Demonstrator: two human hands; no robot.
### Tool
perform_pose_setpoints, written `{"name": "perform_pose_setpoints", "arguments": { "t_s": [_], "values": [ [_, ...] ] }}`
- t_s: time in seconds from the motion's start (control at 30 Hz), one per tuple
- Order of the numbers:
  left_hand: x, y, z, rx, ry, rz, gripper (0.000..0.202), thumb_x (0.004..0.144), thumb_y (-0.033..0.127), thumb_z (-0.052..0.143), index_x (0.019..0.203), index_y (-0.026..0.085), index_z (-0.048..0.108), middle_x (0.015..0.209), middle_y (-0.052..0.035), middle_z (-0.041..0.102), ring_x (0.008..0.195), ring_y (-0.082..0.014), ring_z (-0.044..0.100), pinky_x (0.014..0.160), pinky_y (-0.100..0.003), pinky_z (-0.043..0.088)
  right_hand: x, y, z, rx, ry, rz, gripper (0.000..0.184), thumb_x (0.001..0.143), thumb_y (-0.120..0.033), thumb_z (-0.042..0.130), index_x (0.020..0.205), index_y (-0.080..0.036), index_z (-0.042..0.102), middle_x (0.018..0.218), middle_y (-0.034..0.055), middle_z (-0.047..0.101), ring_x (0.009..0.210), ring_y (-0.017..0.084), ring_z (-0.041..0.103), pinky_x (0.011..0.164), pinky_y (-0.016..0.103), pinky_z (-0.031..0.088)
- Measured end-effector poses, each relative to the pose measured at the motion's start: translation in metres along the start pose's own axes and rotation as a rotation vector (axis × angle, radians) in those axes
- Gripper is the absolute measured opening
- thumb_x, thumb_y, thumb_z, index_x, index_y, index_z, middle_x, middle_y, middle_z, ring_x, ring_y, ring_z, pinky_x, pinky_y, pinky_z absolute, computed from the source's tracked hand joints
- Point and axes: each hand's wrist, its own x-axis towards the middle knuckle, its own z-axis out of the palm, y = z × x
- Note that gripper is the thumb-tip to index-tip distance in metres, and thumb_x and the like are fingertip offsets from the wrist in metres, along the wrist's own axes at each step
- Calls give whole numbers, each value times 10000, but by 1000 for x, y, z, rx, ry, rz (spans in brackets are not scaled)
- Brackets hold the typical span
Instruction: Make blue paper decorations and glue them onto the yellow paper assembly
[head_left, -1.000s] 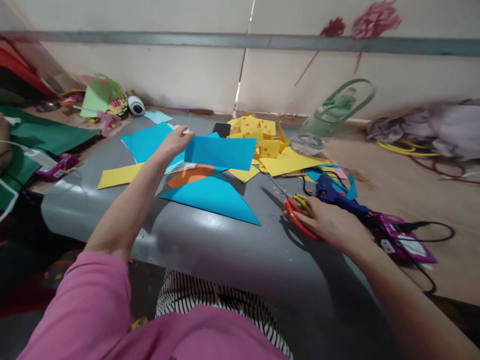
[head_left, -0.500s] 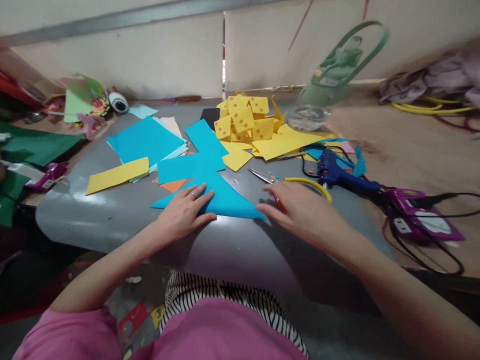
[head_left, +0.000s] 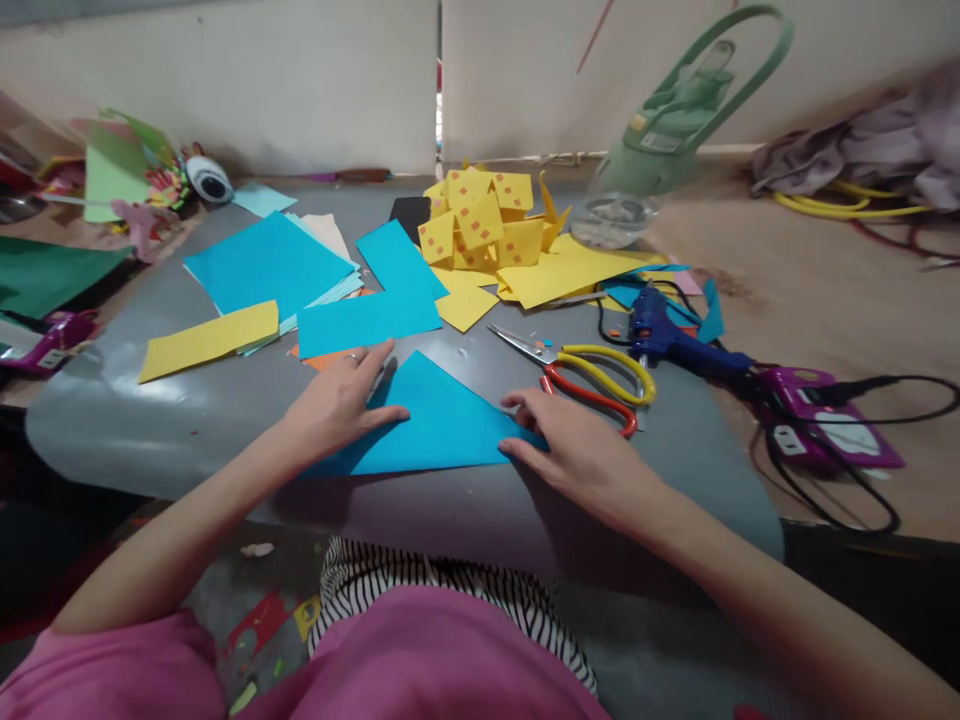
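A blue paper triangle (head_left: 442, 420) lies flat on the grey table (head_left: 150, 420) near its front edge. My left hand (head_left: 341, 400) rests flat on the triangle's left part, fingers spread, holding nothing. My right hand (head_left: 577, 450) lies on the triangle's right corner with its fingers stretched out. Red and yellow scissors (head_left: 585, 372) lie just beyond my right hand, untouched.
More blue sheets (head_left: 259, 262), a yellow strip (head_left: 206, 340) and a pile of dotted yellow pieces (head_left: 480, 225) lie further back. A blue glue gun (head_left: 667, 335) and a purple device (head_left: 825, 430) with black cables sit at the right. A green jug (head_left: 667, 140) stands behind.
My left hand put down a blue sheet at the back and came to the triangle. My right hand left the scissors and moved onto the triangle's right corner. The triangle now sits nearer me.
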Motion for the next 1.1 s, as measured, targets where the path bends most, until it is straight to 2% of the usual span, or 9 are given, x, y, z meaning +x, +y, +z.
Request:
{"name": "perform_pose_setpoints", "arguments": {
  "t_s": [0.1,0.27,0.43,0.6,0.67,0.83,0.9,0.97,1.1],
  "values": [
    [9,-4,-8,-99,-67,-8,681,865,547,623,1406,168,458,1233,-168,643,1059,-303,643,799,-356,486,-2,-2,2,-112,55,18,316,878,-397,631,1093,-167,598,1089,153,709,989,306,673,806,406,506],
    [18,-8,-12,-215,-189,5,541,816,554,651,1200,195,525,920,-57,654,816,-219,616,622,-286,389,0,-8,-6,-110,-137,94,257,848,-426,658,956,-199,601,900,92,713,793,264,662,632,347,434],
    [21,-9,-12,-255,-172,27,437,775,501,694,1062,202,557,1036,-84,646,932,-232,593,702,-299,413,2,-11,-11,-49,-186,41,212,840,-398,674,887,-210,586,935,82,697,848,253,640,684,350,434],
    [12,-6,-14,-297,-247,-1,583,814,520,645,1277,223,452,978,-57,657,836,-217,629,643,-295,421,-3,-15,-9,-21,-153,51,268,807,-352,698,997,-202,584,1003,93,707,855,249,658,665,332,446],
    [8,-4,-14,-259,-274,-14,559,816,520,640,1255,217,471,965,-57,664,820,-220,634,634,-299,421,-5,-16,-9,15,-189,66,268,804,-348,695,1006,-209,586,987,81,711,818,232,655,633,318,431],
    [3,-5,-12,-238,-183,25,669,751,551,706,1293,202,527,1304,-144,614,1079,-292,629,798,-346,491,-5,-15,-10,82,-303,50,155,832,-346,644,822,-223,551,790,29,658,688,186,580,579,304,361],
    [6,-9,-15,-334,-170,13,817,754,582,708,1440,228,442,1427,-147,558,1176,-305,607,857,-355,501,-3,-13,-14,139,-286,-1,183,869,-375,592,776,-224,545,758,21,640,674,177,558,589,303,360],
    [12,-12,-21,-493,-185,3,788,784,585,695,1458,258,454,1412,-115,592,1182,-280,614,871,-340,504,2,-11,-22,207,-208,-38,221,893,-425,558,801,-224,579,778,21,647,699,177,559,623,303,383],
    [33,-15,-37,-910,-155,-47,396,777,547,738,968,201,717,1001,-62,743,915,-191,668,742,-281,509,19,-8,-44,310,-13,-19,352,862,-574,599,836,-224,619,775,21,633,715,176,553,637,297,390]
  ]
}}
